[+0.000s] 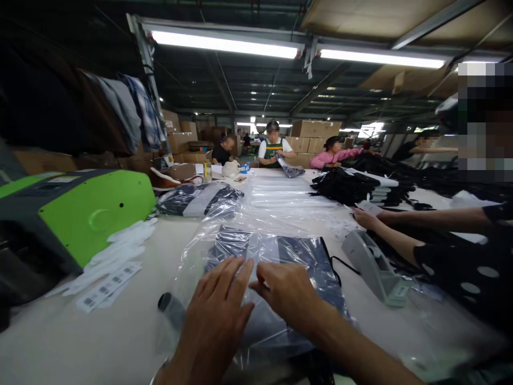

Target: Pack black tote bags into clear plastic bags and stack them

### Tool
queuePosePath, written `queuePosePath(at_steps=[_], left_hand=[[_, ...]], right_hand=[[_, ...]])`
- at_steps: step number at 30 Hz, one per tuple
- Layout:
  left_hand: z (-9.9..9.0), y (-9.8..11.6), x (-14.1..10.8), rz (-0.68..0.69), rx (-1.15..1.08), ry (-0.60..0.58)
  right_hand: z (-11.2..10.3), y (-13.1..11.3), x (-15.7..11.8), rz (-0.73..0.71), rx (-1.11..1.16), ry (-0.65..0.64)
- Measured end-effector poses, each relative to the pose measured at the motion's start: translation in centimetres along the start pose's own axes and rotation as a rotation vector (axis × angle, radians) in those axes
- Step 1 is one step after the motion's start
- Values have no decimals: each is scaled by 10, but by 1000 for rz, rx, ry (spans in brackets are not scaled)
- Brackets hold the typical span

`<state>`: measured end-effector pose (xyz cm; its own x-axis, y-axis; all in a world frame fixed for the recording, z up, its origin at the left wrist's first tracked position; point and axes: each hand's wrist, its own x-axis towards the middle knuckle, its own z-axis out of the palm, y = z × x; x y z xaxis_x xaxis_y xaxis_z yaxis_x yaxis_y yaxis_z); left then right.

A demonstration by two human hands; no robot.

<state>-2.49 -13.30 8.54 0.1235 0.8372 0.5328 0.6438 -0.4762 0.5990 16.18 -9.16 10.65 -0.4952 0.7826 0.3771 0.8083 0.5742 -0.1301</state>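
Observation:
A folded dark garment in a clear plastic bag (pixel 296 251) lies flat on the table in front of me, with a pale strip down its middle. My left hand (pixel 218 305) rests on the left part of the bag, fingers stretched out and holding nothing. Beside it, my right hand (pixel 288 291) is over the middle of the bag, its fingers curled in and the thumb close to the forefinger. Whatever is between those fingertips, if anything, is hidden. Loose clear film spreads beyond the garment to the left and far side.
A green and grey machine (pixel 100 214) stands at left, with barcode labels (pixel 108 286) before it. Farther back lie another bagged garment (pixel 200 199) and clear bags (pixel 276 190). A grey dispenser (pixel 377 267) stands right, near a co-worker's hands (pixel 366 216). Black garments (pixel 348 184) are stacked beyond.

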Motion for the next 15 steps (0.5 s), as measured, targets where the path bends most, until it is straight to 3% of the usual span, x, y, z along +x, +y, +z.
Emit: queuePosePath(at_steps=[2,5,9,12,15], left_hand=[[10,-12,25,88,264,-123],[18,-26,36,141,442,-144],[15,-46,23,147,303,-114],[6,-83,9,61,268,-210],[-14,-127,1,-19,459,-332]], right_hand=[[8,-8,-4,-53,-67,-13],[16,-2,-10,-53,-192,-41],[14,35,-26,96,-276,-124],[1,68,-44,205,-333,-125],[-9,98,-64,288,-372,-164]])
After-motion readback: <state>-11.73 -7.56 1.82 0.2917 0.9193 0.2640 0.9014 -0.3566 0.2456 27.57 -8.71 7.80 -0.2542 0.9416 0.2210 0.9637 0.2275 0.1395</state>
